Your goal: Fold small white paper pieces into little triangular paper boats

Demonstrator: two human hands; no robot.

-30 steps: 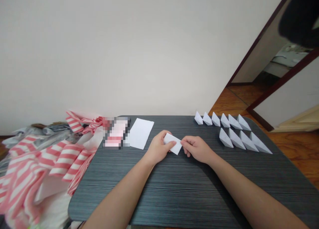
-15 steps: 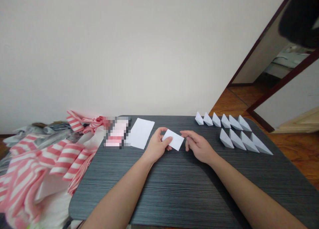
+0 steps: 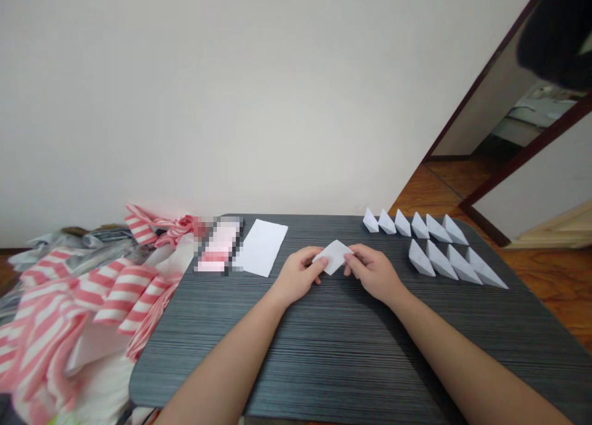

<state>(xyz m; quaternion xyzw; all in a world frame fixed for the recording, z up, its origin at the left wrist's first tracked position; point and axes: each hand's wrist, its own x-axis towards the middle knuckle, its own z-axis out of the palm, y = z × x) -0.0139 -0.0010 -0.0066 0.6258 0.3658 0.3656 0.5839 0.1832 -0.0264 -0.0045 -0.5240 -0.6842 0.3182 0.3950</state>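
A small folded white paper is held just above the dark striped table near its middle. My left hand pinches the paper's left corner with thumb and fingers closed. My right hand grips its right side, fingers curled on the edge. The paper now shows as a diamond-like shape between the two hands.
Several folded white paper boats stand in two rows at the table's back right. A flat white sheet lies at the back left beside a blurred pink item. Red-and-white striped cloth is heaped off the table's left edge.
The paper was turned from a flat rectangle into a diamond-like shape, and my right hand, which had let go half a second ago, has closed on it again.
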